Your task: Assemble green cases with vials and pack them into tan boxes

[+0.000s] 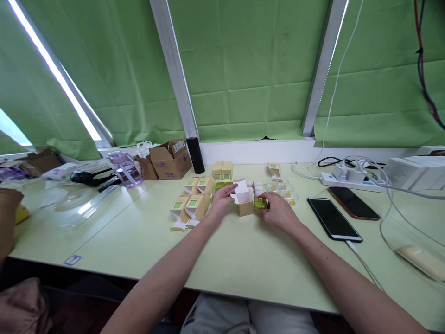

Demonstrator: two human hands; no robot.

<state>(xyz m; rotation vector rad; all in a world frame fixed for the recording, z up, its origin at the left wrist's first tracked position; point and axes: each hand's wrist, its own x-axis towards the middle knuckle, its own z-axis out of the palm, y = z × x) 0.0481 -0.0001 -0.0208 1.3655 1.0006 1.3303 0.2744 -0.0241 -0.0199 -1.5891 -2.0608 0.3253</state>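
A small kraft-coloured carton [246, 208] stands on the table in front of me, its white flaps raised and its top open. My left hand [221, 200] is at the carton's left side, fingers closed on a white flap. Just right of the carton, my right hand [277, 209] grips a small green figure [259, 203] between thumb and fingers, low over the tabletop. Fingers partly cover the figure, so its full shape is hidden. Several similar cartons [197, 207] with green labels lie to the left of my left hand, some with flaps open. Green pieces [222, 184] sit behind that hand.
Clear plastic trays [283, 188] with yellow bits lie behind my right hand, near another carton [275, 170]. Two closed cartons [222, 170] stand farther back. Right are two phones [335, 218], cables and a power strip [351, 181]. Left are a purple bottle [125, 170] and cardboard box [170, 160].
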